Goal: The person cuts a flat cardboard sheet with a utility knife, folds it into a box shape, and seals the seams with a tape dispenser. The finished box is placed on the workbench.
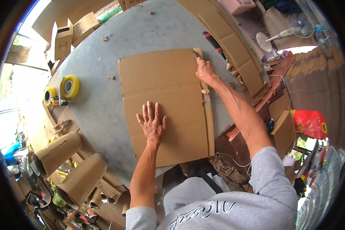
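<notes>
A large flat piece of brown cardboard (161,84) lies on the grey tabletop in front of me. My left hand (152,122) presses flat on its lower middle, fingers spread. At the board's upper right edge, my right hand (206,71) is closed, its knuckles beside the cardboard; whatever it grips is hidden by the fingers. A narrow strip (209,130) runs along that right edge, partly separated, with torn corrugation showing near its middle. Beyond the right hand, a black-and-red handled tool (212,42) lies on the table.
Folded cardboard (234,46) lines the table's right side, with scraps beside it. Yellow tape rolls (69,86) sit at the left edge, near pliers (61,124). Large cardboard tubes (82,178) stand lower left. Open boxes (63,40) are at the far left, a fan (280,34) at the far right.
</notes>
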Motion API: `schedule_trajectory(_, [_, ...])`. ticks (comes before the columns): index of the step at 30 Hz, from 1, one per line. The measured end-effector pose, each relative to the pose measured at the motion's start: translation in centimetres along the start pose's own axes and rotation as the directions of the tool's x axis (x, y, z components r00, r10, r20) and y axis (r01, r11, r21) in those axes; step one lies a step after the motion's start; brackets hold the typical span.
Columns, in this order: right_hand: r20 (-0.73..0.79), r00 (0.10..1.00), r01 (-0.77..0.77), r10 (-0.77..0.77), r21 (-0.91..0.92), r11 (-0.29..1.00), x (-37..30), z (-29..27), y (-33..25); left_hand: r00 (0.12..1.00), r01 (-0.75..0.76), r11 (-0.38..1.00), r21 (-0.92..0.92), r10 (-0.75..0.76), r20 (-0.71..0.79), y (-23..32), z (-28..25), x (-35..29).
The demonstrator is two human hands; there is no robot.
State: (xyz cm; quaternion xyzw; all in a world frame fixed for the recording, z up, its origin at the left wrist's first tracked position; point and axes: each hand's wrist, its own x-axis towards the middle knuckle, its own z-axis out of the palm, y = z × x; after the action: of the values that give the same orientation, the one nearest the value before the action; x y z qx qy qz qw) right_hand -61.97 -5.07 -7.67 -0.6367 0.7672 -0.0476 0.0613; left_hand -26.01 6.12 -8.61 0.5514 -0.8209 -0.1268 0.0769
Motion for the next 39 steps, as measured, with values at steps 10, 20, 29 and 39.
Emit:
schedule_trajectory(10, [0.215, 0.967, -0.197, 0.139, 0.277, 0.940, 0.1, -4.5, -1.8, 1.000, -0.009, 1.000, -0.024, 0.009, -0.012, 0.2, -0.5, 0.3])
schedule_trajectory(20, [0.299, 0.937, -0.248, 0.181, 0.205, 0.947, -1.8, -5.6, -2.3, 1.000, -0.004, 1.000, -0.023, 0.003, -0.016, 0.1, -0.3, 0.1])
schedule_trajectory(29, [0.228, 0.970, -0.111, 0.082, 0.115, 0.987, -4.7, -5.4, -1.5, 1.000, -0.005, 0.999, -0.050, 0.004, -0.022, 0.3, -0.5, -0.1])
schedule_trajectory(39, [0.547, 0.813, -0.449, 0.202, 0.367, 0.814, -8.6, -12.8, -4.3, 1.000, 0.001, 0.999, -0.051, -0.003, -0.028, 0.2, -0.8, -0.2])
